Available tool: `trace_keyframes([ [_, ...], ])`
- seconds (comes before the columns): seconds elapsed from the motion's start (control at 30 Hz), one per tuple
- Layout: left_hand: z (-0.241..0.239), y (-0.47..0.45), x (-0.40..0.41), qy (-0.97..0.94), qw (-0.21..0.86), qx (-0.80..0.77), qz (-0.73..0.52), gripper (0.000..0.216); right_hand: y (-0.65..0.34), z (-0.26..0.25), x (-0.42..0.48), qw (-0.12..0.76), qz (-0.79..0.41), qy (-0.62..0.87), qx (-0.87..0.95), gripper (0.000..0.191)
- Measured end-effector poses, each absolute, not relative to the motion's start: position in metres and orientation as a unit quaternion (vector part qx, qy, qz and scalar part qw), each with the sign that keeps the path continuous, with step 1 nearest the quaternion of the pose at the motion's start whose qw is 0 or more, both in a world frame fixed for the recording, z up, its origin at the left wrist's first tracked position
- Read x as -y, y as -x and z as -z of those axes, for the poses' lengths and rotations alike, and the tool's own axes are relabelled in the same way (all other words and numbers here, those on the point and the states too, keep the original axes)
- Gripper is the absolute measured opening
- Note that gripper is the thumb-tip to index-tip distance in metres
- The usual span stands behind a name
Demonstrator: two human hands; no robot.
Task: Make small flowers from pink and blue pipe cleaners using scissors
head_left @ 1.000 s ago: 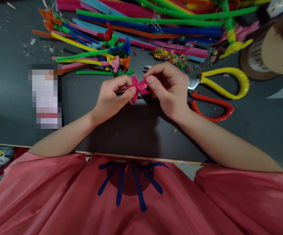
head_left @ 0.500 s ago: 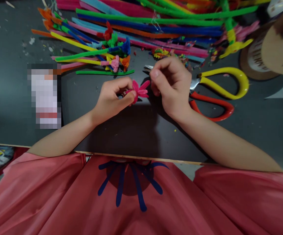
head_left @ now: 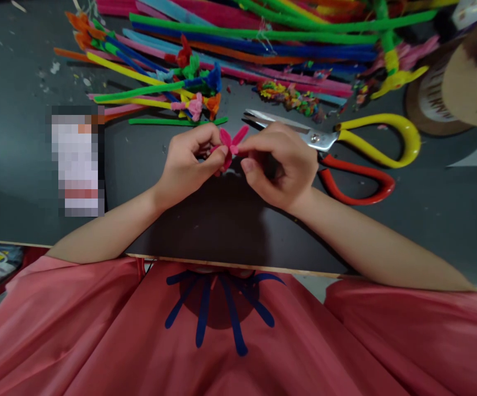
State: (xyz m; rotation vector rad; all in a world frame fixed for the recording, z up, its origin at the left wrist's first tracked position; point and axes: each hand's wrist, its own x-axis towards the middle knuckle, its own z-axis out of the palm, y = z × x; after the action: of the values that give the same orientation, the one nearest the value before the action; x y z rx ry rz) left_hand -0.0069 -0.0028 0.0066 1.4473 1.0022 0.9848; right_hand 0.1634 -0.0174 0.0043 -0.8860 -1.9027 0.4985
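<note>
A small pink pipe-cleaner flower [head_left: 230,141] with pointed petals is held just above the dark table [head_left: 19,165]. My left hand [head_left: 191,162] pinches it from the left, thumb and fingers closed on its base. My right hand [head_left: 279,162] meets it from the right, fingers curled and pinching a petal. Both forearms rest on the table near its front edge.
Scissors [head_left: 345,146] with one yellow and one red handle lie just right of my right hand, blades pointing left. A heap of coloured pipe cleaners [head_left: 255,38] and finished small flowers [head_left: 197,102] fills the back. Brown tape rolls [head_left: 453,82] sit far right. A blurred patch [head_left: 77,162] lies left.
My right hand, which had lifted off the flower half a second ago, has come back down and closed on a petal. The scissors' blades are uncovered. The left hand stays put.
</note>
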Motion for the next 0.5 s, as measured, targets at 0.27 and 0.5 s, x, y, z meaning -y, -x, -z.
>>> trace_keyframes([
  [0.27, -0.0039, 0.0066, 0.0026, -0.603, 0.516, -0.42, -0.439, 0.024, -0.161, -0.006, 0.0203, 0.48, -0.205, 0.335, 0.784, 0.024],
  [0.5, -0.0038, 0.006, 0.0009, -0.61, 0.488, -0.44, -0.442, 0.03, -0.1602, -0.0076, 0.0211, 0.469, -0.21, 0.306, 0.801, 0.031],
])
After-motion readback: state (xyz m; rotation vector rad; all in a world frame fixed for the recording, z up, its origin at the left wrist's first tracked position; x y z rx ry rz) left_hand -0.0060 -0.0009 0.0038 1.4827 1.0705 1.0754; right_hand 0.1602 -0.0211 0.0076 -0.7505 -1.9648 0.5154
